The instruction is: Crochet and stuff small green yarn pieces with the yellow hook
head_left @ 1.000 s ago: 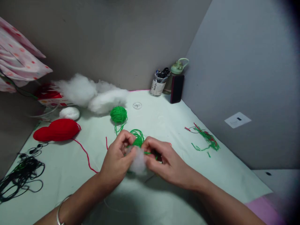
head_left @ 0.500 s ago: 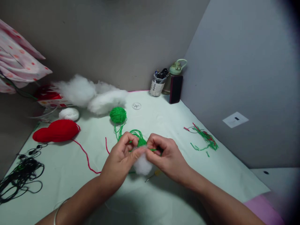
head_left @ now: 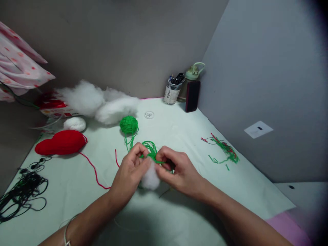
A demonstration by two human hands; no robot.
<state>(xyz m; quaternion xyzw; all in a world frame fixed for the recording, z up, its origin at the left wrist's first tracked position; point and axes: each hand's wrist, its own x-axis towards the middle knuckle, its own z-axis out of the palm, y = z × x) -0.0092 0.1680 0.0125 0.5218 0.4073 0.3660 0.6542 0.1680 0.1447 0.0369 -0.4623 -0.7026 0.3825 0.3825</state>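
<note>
**Green Yarn and White Fluff Meet Between Two Hands**

Green looped yarn (head_left: 150, 145) and a tuft of white fluff (head_left: 151, 178) sit between a person's hands, low over the middle of a pale green cloth (head_left: 176, 133). The left hand (head_left: 129, 176) is narrow, thumb and forefinger closed on the fluff where it meets the yarn, seemingly to stop it slipping. The right hand (head_left: 184, 172) pinches a green strand (head_left: 161, 162) just beside it, a grip that looks meant to control the yarn finely. The fingers hide the join from me.

Just beyond lies a green ball (head_left: 128, 125), its loose strands trailing toward the hands, presumably within reach to give slack. Under the right hand, a thin, dark tool (head_left: 164, 193) is partly hidden.

To the left, a red skein (head_left: 63, 142) lets out its own strand beside a white ball (head_left: 74, 124); a heap of white stuffing (head_left: 88, 99) rests behind them and a black cord tangle (head_left: 27, 189) nearer the viewer. To the right, red and green scraps (head_left: 227, 150) lie together, probably to stay apart from the yarn in hand. At the back, a dark phone (head_left: 193, 96) stands upright against a bottle (head_left: 192, 73), apparently for support, with a pen jar (head_left: 171, 94) beside them.
</note>
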